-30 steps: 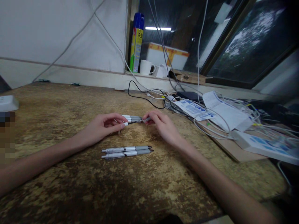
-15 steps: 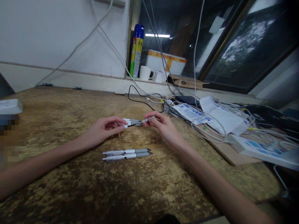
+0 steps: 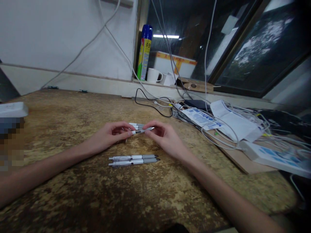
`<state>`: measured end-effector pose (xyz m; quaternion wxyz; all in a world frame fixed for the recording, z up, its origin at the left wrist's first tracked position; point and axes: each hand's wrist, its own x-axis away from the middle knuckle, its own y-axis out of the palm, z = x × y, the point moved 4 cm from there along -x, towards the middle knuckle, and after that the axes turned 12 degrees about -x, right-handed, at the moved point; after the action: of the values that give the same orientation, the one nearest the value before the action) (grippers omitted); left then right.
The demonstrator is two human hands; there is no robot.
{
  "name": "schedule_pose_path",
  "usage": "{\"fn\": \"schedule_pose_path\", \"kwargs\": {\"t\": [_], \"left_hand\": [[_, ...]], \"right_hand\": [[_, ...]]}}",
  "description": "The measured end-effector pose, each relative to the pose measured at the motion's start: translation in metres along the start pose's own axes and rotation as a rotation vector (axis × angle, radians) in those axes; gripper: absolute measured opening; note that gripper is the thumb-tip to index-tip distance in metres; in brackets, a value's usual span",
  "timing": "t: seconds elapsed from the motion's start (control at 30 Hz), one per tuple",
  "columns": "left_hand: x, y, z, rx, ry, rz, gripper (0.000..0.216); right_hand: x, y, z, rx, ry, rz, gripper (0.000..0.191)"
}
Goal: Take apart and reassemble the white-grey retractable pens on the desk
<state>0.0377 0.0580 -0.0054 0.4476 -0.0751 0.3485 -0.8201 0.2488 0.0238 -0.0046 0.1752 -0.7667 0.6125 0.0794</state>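
My left hand [image 3: 115,132] pinches the white pen barrel [image 3: 133,132] between thumb and fingers. A short dark stretch shows between the barrel and the grey front section [image 3: 146,129], which the fingertips of my right hand [image 3: 164,133] grip. The two pen parts are lined up and nearly together; whether they touch fully I cannot tell. Just behind them, partly hidden by my hands, more white-and-grey pens [image 3: 136,125] lie on the table. Nearer to me, two white-and-grey click pens [image 3: 133,160] rest side by side, their dark tips to the right.
The worn wooden table [image 3: 97,194] spreads under my arms. At right are tangled cables, papers [image 3: 238,126] and a white power strip [image 3: 264,155] on a brown board. A spray can [image 3: 144,53] and a white mug [image 3: 153,75] stand on the windowsill. A white box [image 3: 13,109] sits far left.
My right hand has moved left, bringing the grey front section over the dark refill and close to the white barrel. My left hand keeps its hold. The view has shifted slightly.
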Motion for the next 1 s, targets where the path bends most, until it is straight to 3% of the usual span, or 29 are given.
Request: {"fn": "schedule_pose_path", "kwargs": {"t": [0.33, 0.63, 0.8, 1.0], "left_hand": [[0.000, 0.002, -0.001, -0.034, -0.010, -0.039, 0.031], [0.000, 0.002, 0.001, -0.049, 0.037, -0.046, 0.028], [0.000, 0.001, 0.001, -0.023, -0.003, -0.016, 0.030], [0.000, 0.001, -0.003, -0.032, 0.000, -0.029, 0.030]], "right_hand": [[0.002, 0.006, 0.000, -0.051, -0.011, -0.051, 0.013], [0.005, 0.013, 0.002, 0.026, 0.116, -0.069, 0.033], [0.003, 0.007, -0.007, 0.088, -0.013, -0.049, 0.018], [0.002, 0.007, -0.001, 0.082, 0.062, -0.100, 0.023]]}}
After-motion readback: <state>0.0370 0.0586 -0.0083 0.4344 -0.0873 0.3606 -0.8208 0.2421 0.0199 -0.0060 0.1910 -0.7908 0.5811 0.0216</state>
